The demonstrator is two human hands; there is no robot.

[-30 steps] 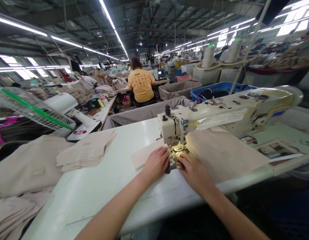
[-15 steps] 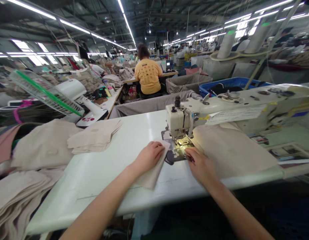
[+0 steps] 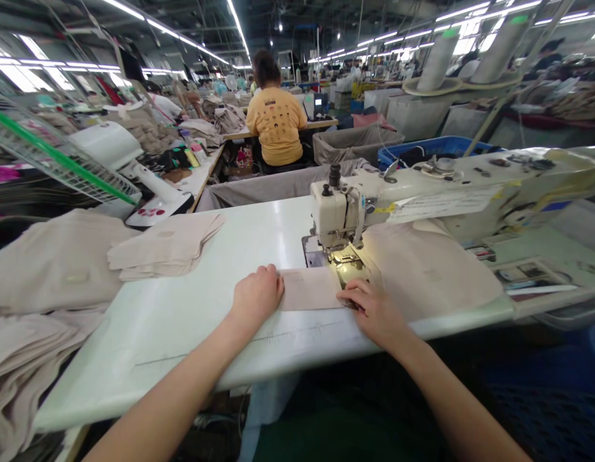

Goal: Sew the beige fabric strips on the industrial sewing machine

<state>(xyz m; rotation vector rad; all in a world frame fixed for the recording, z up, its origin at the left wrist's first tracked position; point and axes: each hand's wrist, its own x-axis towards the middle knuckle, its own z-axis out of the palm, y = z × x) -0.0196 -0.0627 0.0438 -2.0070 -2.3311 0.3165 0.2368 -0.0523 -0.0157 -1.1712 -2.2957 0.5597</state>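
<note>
A small beige fabric piece (image 3: 310, 290) lies flat on the white sewing table (image 3: 206, 321), in front of the needle area of the sewing machine (image 3: 338, 212). My left hand (image 3: 258, 294) is closed on its left end, fingers curled. At its right end, my right hand (image 3: 377, 314) is closed, fingertips touching the edge beside the lit needle plate (image 3: 348, 262). A small dark metal tool (image 3: 351, 304) shows under the right fingers; its kind is hard to make out. To the right of the machine head lies a larger beige fabric panel (image 3: 427, 276).
Stacked beige pieces (image 3: 165, 244) lie at the table's left, beside a larger beige pile (image 3: 61, 263). A white fan (image 3: 108, 151) stands behind them. Ahead, a person in a yellow shirt (image 3: 277, 125) sits beyond grey cloth bins (image 3: 273, 189). Thread cones (image 3: 436, 61) stand at the right.
The fabric piece, tilted under my left hand before, now lies straight between both hands. My left hand has moved left, and the right fingers now touch the piece. The view has shifted slightly.
</note>
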